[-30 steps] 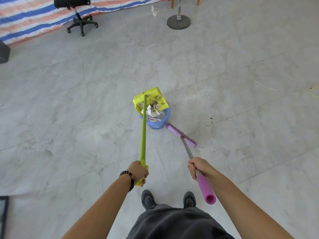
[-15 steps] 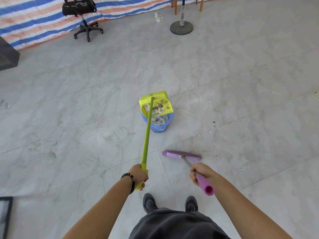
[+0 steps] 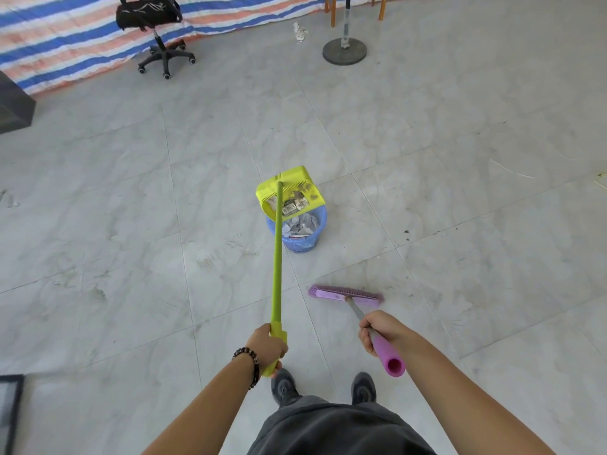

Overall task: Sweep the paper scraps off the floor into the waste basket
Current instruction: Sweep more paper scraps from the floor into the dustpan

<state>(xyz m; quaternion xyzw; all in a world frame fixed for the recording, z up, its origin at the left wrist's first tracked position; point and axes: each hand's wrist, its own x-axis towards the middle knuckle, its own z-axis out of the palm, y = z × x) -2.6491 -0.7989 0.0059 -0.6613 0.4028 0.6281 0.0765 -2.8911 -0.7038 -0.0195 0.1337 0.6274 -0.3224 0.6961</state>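
A yellow-green dustpan [image 3: 297, 184] on a long green handle is tilted over the far rim of the blue waste basket [image 3: 300, 243]. Paper scraps [image 3: 292, 204] still cling to the pan, and more scraps [image 3: 302, 223] fill the basket. My left hand [image 3: 266, 344] grips the lower end of the dustpan handle. My right hand [image 3: 377, 326] grips the purple broom's handle. The purple broom head [image 3: 345, 294] rests on the floor, in front of the basket and to its right, apart from it.
A black office chair [image 3: 154, 27] stands at the back left before a striped tarp [image 3: 65, 37]. A round stand base [image 3: 344, 51] and a crumpled scrap [image 3: 299, 31] are at the back. A dark cabinet [image 3: 13, 103] is at the left edge. My shoes [image 3: 285, 385] are below.
The broom head has drawn back from beside the basket toward me and turned crosswise on the floor. The dustpan stays tilted over the basket, and several scraps have slid into it.
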